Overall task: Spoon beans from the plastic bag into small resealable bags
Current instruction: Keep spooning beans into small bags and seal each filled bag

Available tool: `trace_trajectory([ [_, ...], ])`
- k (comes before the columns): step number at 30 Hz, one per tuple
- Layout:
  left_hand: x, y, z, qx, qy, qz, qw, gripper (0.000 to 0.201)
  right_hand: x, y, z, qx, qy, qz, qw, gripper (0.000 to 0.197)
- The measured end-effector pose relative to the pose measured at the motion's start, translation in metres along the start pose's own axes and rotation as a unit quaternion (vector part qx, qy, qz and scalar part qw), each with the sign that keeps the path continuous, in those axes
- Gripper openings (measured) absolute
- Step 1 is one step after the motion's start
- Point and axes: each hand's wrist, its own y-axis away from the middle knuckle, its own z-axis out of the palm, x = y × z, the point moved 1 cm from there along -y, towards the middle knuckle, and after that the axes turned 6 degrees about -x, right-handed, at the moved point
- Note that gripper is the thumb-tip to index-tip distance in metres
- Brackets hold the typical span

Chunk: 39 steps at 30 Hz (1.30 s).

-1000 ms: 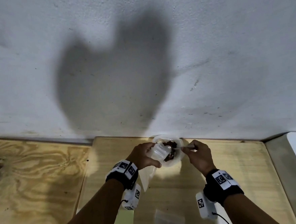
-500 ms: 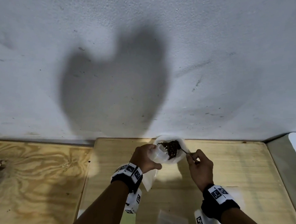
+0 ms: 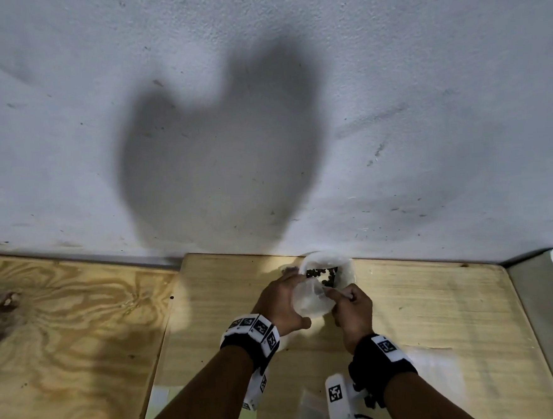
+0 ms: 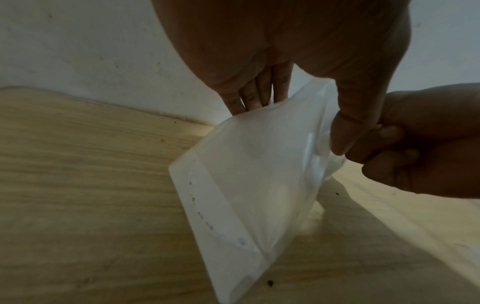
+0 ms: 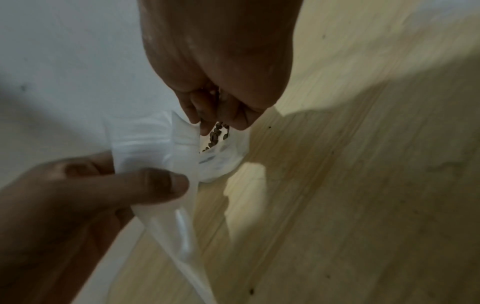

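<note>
Pale wooden desk (image 3: 439, 312) set against a rough white wall (image 3: 262, 112). At the desk's back edge stands the big bag (image 3: 346, 266), its mouth rolled open and dark beans (image 3: 325, 275) showing inside. Just in front of it, the left hand (image 3: 280, 302) holds a small bag (image 3: 309, 300) off the desk, thumb on the near wall and fingers (image 4: 255, 96) behind the far one, pinching near the mouth. The right hand (image 3: 352, 312) is curled round a spoon (image 3: 335, 293), whose tip reaches toward the small bag's mouth; the bowl of the spoon is too small to make out. In the right wrist view, beans lie inside the big bag just beyond the right hand's fingertips (image 5: 205, 128).

Handling, as judged: the small bag is thin, limp film, light and slippery, and will fold shut unless it is held at the rim on both walls, as now. Its lower part hangs free and would sag as beans collect, so support under the bottom seam may be wanted. The beans are hard, loose and apt to roll; a few dark specks already lie on the desk.
</note>
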Motion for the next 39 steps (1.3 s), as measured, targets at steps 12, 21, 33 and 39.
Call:
trace_trajectory([
  [12, -0.009, 0.004, -0.022, 0.010, 0.036, -0.040, 0.999, 0.093, -0.029, 0.012, -0.050, 0.006, -0.074, 0.013, 0.997, 0.044],
  [21, -0.008, 0.001, -0.024, -0.005, 0.021, -0.071, 0.997, 0.097, -0.053, 0.030, -0.079, -0.006, -0.068, -0.044, 0.997, 0.036],
  [33, -0.005, 0.006, -0.015, 0.000, 0.003, -0.068, 0.998, 0.111, -0.048, 0.052, -0.077, -0.057, -0.023, -0.152, 0.986, 0.039],
  [39, 0.002, 0.007, -0.016, 0.009, -0.003, -0.057, 0.998, 0.097, -0.042, 0.062, -0.075, -0.061, 0.046, -0.218, 0.973, 0.043],
])
